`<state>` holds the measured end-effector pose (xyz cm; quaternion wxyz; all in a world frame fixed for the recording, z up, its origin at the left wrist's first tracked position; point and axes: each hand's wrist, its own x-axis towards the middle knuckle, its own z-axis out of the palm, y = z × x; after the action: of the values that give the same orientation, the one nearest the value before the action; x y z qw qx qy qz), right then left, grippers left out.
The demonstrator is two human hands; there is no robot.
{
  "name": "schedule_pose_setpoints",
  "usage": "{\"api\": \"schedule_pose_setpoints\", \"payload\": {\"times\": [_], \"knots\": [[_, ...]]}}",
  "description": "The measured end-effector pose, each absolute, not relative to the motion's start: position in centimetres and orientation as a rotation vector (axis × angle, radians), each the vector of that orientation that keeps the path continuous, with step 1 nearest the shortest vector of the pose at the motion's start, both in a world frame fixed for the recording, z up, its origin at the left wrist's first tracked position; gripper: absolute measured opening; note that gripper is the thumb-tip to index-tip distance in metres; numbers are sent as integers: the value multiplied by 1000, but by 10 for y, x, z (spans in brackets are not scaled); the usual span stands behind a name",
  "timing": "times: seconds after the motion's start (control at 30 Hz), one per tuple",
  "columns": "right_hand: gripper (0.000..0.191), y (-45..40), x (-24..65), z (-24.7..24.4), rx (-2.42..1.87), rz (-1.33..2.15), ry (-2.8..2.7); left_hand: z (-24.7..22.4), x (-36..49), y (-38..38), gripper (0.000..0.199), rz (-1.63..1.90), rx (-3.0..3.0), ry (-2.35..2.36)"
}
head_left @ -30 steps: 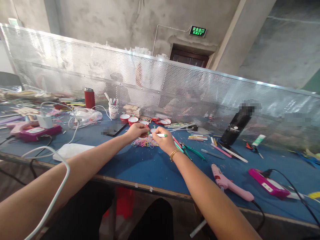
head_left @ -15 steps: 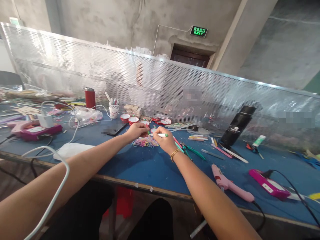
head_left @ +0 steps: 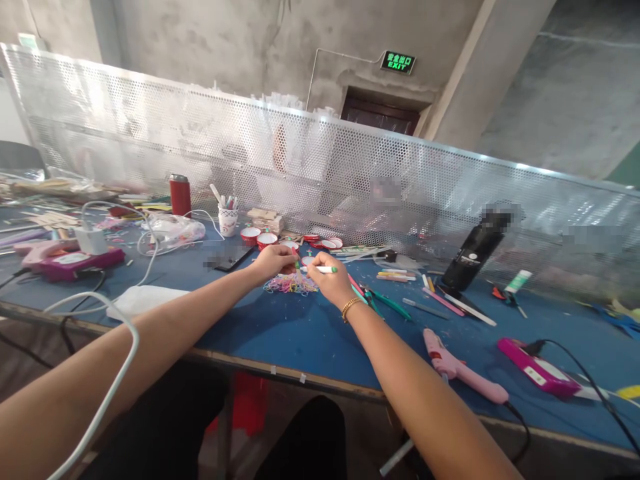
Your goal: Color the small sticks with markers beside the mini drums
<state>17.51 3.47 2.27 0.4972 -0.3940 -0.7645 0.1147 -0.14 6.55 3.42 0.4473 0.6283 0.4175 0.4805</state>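
My right hand [head_left: 327,275] is closed round a white marker [head_left: 325,269] with a green end, its tip pointing left. My left hand [head_left: 274,261] is pinched on a small green thing [head_left: 297,265], too small to make out, right by the marker's tip. Below both hands lies a pile of thin coloured bands [head_left: 291,285] on the blue table [head_left: 280,340]. Red and white round cups [head_left: 267,240] stand just behind my left hand.
Green-handled pliers [head_left: 393,304] lie right of my right hand. Further right are a black bottle [head_left: 473,257], a pink glue gun [head_left: 465,375] and a magenta box [head_left: 539,368]. On the left are a phone [head_left: 234,259], a pen cup [head_left: 228,221], a red can [head_left: 181,196] and white cables.
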Motion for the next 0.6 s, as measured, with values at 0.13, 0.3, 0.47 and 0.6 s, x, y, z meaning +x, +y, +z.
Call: {"api": "schedule_pose_setpoints", "payload": {"times": [0.13, 0.3, 0.47, 0.6], "knots": [[17, 34, 177, 25, -969, 285, -1825, 34, -2, 66, 16, 1196, 1570, 1029], [16, 32, 173, 22, -948, 324, -1857, 33, -2, 66, 15, 1185, 1576, 1009], [17, 33, 174, 23, -948, 292, -1854, 33, -3, 67, 14, 1188, 1556, 1032], [17, 34, 177, 24, -960, 274, -1838, 35, -2, 64, 14, 1191, 1561, 1036]]}}
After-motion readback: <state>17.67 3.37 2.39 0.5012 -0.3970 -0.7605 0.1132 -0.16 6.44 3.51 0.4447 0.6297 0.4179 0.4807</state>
